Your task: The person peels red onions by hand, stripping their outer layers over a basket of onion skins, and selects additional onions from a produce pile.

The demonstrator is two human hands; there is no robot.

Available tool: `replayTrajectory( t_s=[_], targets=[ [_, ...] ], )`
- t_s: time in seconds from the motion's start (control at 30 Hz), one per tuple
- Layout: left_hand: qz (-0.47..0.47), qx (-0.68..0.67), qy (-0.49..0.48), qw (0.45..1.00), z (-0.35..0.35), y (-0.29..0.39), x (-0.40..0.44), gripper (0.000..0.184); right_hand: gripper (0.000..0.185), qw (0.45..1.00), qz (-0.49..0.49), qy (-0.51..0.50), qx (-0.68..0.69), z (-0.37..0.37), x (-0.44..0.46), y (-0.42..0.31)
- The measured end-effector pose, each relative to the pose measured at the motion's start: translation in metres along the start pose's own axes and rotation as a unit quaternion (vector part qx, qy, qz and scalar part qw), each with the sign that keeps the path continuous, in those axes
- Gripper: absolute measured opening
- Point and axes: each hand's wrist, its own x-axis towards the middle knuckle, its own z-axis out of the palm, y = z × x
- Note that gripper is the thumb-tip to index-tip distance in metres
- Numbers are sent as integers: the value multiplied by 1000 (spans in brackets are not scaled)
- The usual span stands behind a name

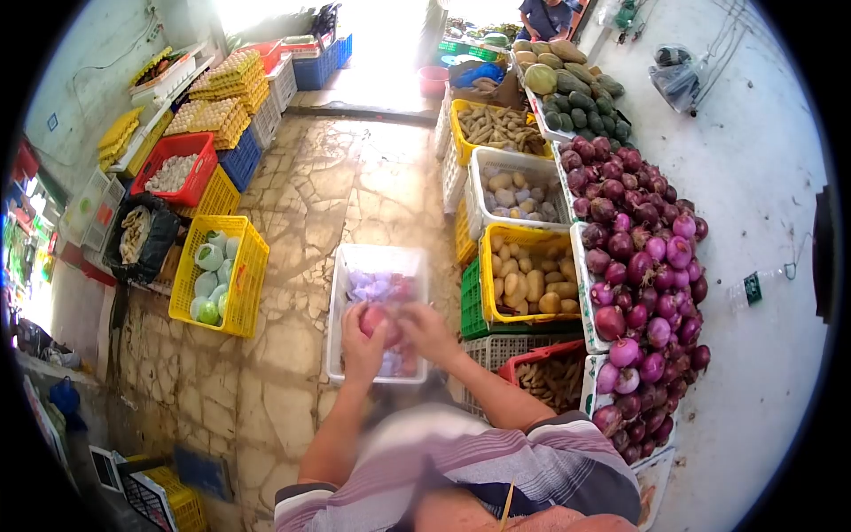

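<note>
Over a white plastic crate (pixel 334 341) on the tiled floor, my left hand (pixel 359 341) is wrapped round a round reddish fruit or vegetable (pixel 379 326). My right hand (pixel 424 330) is beside it on the right, blurred by motion; its fingers point at the round item, and whether they hold anything is unclear. Inside the crate lie purple-white wrappings (pixel 377 285) and more reddish items, partly hidden under my hands.
Heaped red onions (pixel 651 266) stand at the right, beside a yellow crate of potatoes (pixel 532 284). At the left is a yellow crate of wrapped green produce (pixel 213 270), with egg trays (pixel 213 115) behind. A person (pixel 548 19) is at the top.
</note>
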Motion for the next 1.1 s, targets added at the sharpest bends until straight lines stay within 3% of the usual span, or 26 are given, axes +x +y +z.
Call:
replayTrajectory(
  t_s=[0.2,0.3,0.6,0.8,1.0,1.1],
  targets=[
    [28,36,-7,999,-5,6,-3,52,18,999,-36,1,-32,7,-5,15],
    [47,62,10,997,-2,0,-5,53,18,1000,17,1,-15,7,-6,6],
    [39,62,7,997,-6,-2,-5,57,18,993,28,43,-109,20,-8,5],
    [50,71,18,996,-9,3,-4,51,18,995,73,36,-50,24,-6,21],
    [16,37,0,999,-12,3,-2,55,23,995,-85,34,-38,22,-4,20],
    [24,43,3,999,-11,-1,-2,54,21,998,-32,52,-13,25,-10,2]
  ],
)
